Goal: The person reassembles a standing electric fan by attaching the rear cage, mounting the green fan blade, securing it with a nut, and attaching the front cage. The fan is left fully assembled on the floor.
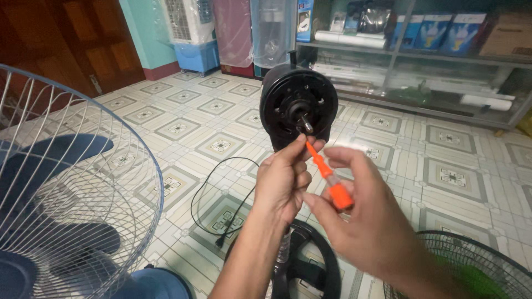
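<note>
fan motor [298,108] ahead, screwdriver [329,176] just below it, wire guard [72,188] left, shelves [421,55] behind

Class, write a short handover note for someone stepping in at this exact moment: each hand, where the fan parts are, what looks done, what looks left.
Left hand: fingertips at the motor shaft, steadying the screwdriver tip.
Right hand: holds the orange screwdriver by its handle, tip aimed at the shaft.
Black fan motor: upright on its stand, front bare.
Done: guard and blade are off; a wire guard stands at left over a blue blade.
Left: work at the shaft; the power cord lies unplugged on the tiled floor.
</note>
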